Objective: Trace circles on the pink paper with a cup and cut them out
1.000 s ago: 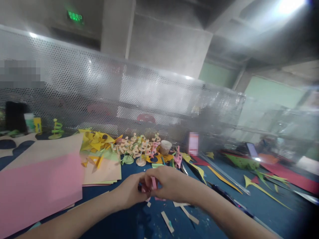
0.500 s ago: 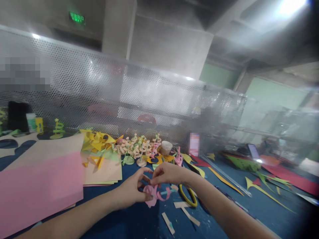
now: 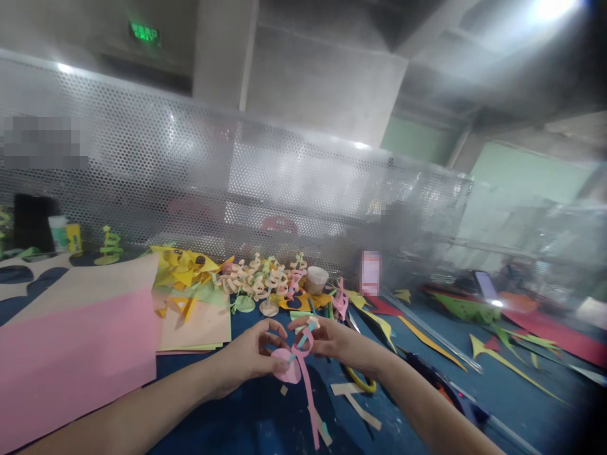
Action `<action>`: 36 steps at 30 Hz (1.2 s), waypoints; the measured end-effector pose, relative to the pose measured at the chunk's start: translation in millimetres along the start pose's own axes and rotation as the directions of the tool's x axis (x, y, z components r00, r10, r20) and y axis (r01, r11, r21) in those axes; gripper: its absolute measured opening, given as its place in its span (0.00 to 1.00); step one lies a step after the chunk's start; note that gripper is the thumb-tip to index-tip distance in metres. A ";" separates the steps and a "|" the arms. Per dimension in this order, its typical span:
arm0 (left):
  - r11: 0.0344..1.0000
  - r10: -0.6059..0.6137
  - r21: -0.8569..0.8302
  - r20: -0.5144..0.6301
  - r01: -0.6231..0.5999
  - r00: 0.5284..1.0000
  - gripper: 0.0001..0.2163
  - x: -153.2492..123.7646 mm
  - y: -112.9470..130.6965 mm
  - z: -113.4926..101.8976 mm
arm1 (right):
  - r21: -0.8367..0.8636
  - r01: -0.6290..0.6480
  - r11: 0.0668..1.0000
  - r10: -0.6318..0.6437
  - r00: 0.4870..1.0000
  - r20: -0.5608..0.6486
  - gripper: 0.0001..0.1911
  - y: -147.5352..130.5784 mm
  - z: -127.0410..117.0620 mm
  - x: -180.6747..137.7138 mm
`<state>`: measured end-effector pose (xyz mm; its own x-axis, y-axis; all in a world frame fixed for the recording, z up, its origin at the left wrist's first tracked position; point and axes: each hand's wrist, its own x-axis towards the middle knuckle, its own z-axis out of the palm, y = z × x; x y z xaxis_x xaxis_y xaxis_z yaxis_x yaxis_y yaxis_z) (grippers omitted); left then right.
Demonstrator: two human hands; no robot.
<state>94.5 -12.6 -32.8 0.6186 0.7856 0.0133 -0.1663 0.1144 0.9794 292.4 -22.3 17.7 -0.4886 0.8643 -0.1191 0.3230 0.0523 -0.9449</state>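
Pink paper disc point(image 3: 291, 375) pinched in my left grip point(image 3: 246, 357) above the tabletop point(image 3: 227, 426), I judge its blue stick point(image 3: 302, 341) and pale topper point(image 3: 313, 323) already attached, the pink strip point(image 3: 307, 387) only partly curled, its long tail left loose, and cannot tell whether my right grip point(image 3: 339, 340) holds anything.

A pink strip point(image 3: 307, 383) loops round a tilted blue stem point(image 3: 303, 340) on a pink disc point(image 3: 288, 373).
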 end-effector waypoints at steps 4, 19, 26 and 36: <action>0.997 -0.065 -0.047 -0.001 0.065 0.998 0.19 -4.8 6.4 3.5 | -0.033 0.112 0.993 -0.114 0.993 -0.045 0.19 10.3 1.0 3.3; 0.996 -0.083 -0.029 -0.047 0.082 0.995 0.15 -0.5 0.7 -0.9 | -0.918 0.296 0.264 -0.448 0.881 0.155 0.22 -40.3 40.0 -51.8; 0.994 -0.028 0.103 -0.034 0.031 0.999 0.11 8.4 -14.1 -6.7 | -0.985 0.168 -0.034 -0.128 0.977 0.171 0.03 -56.2 77.1 -20.6; 0.981 0.004 0.192 0.032 -0.011 0.999 0.09 5.6 -9.5 -3.0 | -0.815 0.049 0.578 0.211 0.955 0.208 0.08 -81.1 26.6 23.4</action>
<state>97.2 -7.5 -42.6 0.6422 0.7661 0.0241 -0.0225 -0.0127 0.9997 233.2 -19.7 83.4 -0.5667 0.7326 -0.3769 0.8229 0.4804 -0.3034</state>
